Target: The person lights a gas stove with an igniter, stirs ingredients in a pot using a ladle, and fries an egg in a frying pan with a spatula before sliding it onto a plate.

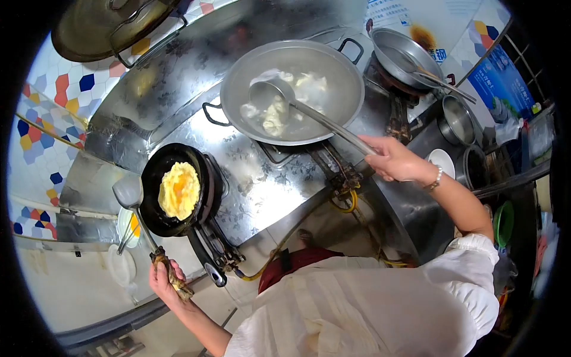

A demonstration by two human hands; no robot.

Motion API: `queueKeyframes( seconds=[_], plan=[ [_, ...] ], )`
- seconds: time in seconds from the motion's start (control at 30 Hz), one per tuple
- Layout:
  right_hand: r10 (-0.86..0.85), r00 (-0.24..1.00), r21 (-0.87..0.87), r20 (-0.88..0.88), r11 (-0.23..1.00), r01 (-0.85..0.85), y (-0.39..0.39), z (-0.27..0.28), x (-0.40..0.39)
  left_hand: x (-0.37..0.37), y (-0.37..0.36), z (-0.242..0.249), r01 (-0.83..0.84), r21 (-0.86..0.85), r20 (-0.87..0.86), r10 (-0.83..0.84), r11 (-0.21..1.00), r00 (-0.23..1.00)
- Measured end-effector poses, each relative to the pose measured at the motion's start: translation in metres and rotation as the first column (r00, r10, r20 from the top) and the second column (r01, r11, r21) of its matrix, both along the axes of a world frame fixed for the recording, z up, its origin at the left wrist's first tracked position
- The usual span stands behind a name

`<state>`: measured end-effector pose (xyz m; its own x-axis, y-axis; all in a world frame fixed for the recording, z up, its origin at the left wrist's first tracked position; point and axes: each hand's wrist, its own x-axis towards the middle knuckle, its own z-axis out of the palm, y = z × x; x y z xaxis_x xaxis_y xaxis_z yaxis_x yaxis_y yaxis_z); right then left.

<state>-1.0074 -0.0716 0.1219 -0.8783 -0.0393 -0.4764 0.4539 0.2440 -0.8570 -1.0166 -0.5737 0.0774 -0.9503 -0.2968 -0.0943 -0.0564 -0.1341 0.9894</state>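
My right hand (392, 158) is closed round the handle of a long metal ladle (273, 94). The ladle's bowl dips into a wide two-handled pot (233, 119) of cloudy water, where several pale dumpling-like pieces (275, 118) float. In my left hand (166, 278) is a metal spatula (128, 191), gripped by its worn, wrapped handle. Its blade is over the left rim of a black frying pan (156, 223). A yellow fried egg (179, 191) lies flat in that pan, with a more orange middle. The pan's handle points toward me, untouched by either hand.
A shallow metal pan (386, 44) with a utensil across it sits on the back right burner. A metal bowl (457, 121) and a white bowl (441, 162) stand at right. Left of the frying pan is a white plate (126, 229). A large lid (89, 30) leans at top left.
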Motion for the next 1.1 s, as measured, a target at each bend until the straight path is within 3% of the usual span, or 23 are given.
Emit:
queueKeyframes(
  seconds=[0.07, 0.1, 0.17, 0.2, 0.27, 0.37, 0.43, 0.47, 0.5, 0.53, 0.57, 0.6, 0.77, 0.83, 0.9, 0.97, 1.0, 1.03, 1.1],
  plan=[
    [0.093, 0.986, 0.328, -0.142, 0.944, -0.041, 0.0, -0.01, -0.005, 0.001, -0.002, -0.001, 0.01, -0.008, -0.012, -0.01, 1.0, 1.0],
    [0.09, 0.985, 0.327, -0.145, 0.944, -0.038, 0.003, -0.015, -0.007, 0.002, -0.003, 0.0, 0.013, -0.009, -0.015, -0.013, 1.0, 1.0],
    [0.275, 0.898, 0.654, -0.343, 0.756, 0.018, 0.011, -0.026, -0.009, 0.004, -0.004, -0.001, 0.002, 0.001, -0.002, -0.002, 1.0, 1.0],
    [0.271, 0.899, 0.654, -0.345, 0.756, 0.024, 0.017, -0.033, -0.01, 0.005, -0.005, 0.0, 0.007, 0.001, -0.005, -0.007, 1.0, 1.0],
    [0.347, 0.728, 0.661, -0.591, 0.725, 0.192, 0.028, -0.046, -0.011, 0.006, -0.004, 0.0, -0.017, 0.004, 0.008, 0.017, 1.0, 1.0],
    [0.351, 0.664, 0.666, -0.66, 0.683, 0.3, 0.037, -0.049, -0.007, 0.007, -0.003, -0.001, -0.026, 0.016, 0.001, 0.026, 1.0, 1.0],
    [0.323, 0.637, 0.645, -0.7, 0.669, 0.369, 0.04, -0.057, -0.002, 0.007, -0.003, -0.003, -0.029, 0.001, 0.012, 0.029, 1.0, 1.0],
    [0.241, 0.746, 0.633, -0.621, 0.715, 0.296, 0.039, -0.053, 0.004, 0.007, -0.001, -0.004, -0.042, -0.033, 0.014, 0.042, 0.999, 0.999],
    [0.228, 0.738, 0.586, -0.635, 0.765, 0.267, 0.043, -0.053, 0.008, 0.007, 0.002, -0.004, -0.051, -0.065, 0.015, 0.052, 0.997, 0.999],
    [-0.076, 0.887, 0.218, -0.456, 0.956, 0.194, 0.04, -0.035, 0.014, 0.007, 0.005, -0.004, -0.094, -0.047, 0.036, 0.096, 0.994, 0.995],
    [-0.259, 0.956, -0.215, -0.138, 0.95, 0.226, 0.036, -0.019, 0.02, 0.007, 0.005, -0.002, -0.069, 0.004, 0.042, 0.069, 0.998, 0.997],
    [-0.294, 0.943, -0.383, -0.157, 0.898, 0.217, 0.037, -0.019, 0.026, 0.007, 0.007, -0.001, -0.052, 0.003, 0.041, 0.051, 0.999, 0.998],
    [-0.474, 0.875, -0.614, -0.103, 0.722, 0.319, 0.061, -0.025, 0.043, 0.005, 0.019, 0.005, -0.05, -0.086, 0.045, 0.054, 0.995, 0.997],
    [-0.662, 0.724, -0.653, -0.196, 0.639, 0.407, 0.077, -0.021, 0.042, 0.006, 0.022, 0.008, -0.054, -0.058, 0.013, 0.055, 0.997, 0.998],
    [-0.723, 0.62, -0.475, -0.305, 0.68, 0.559, 0.106, -0.028, 0.029, 0.005, 0.02, 0.011, -0.065, -0.061, 0.029, 0.067, 0.996, 0.997],
    [-0.678, 0.569, -0.144, -0.465, 0.692, 0.707, 0.137, -0.036, 0.015, 0.009, 0.032, 0.017, -0.168, -0.055, 0.04, 0.17, 0.984, 0.985],
    [-0.596, 0.618, 0.217, -0.513, 0.606, 0.765, 0.165, -0.046, 0.008, 0.012, 0.017, 0.012, -0.061, -0.043, 0.036, 0.063, 0.997, 0.997],
    [-0.462, 0.678, 0.41, -0.572, 0.555, 0.724, 0.186, -0.051, 0.003, 0.013, 0.03, 0.021, -0.206, -0.045, 0.05, 0.208, 0.978, 0.977],
    [-0.247, 0.759, 0.658, -0.603, 0.383, 0.648, 0.234, -0.067, -0.004, 0.016, 0.029, 0.024, -0.181, -0.07, 0.059, 0.185, 0.981, 0.981]
  ],
)
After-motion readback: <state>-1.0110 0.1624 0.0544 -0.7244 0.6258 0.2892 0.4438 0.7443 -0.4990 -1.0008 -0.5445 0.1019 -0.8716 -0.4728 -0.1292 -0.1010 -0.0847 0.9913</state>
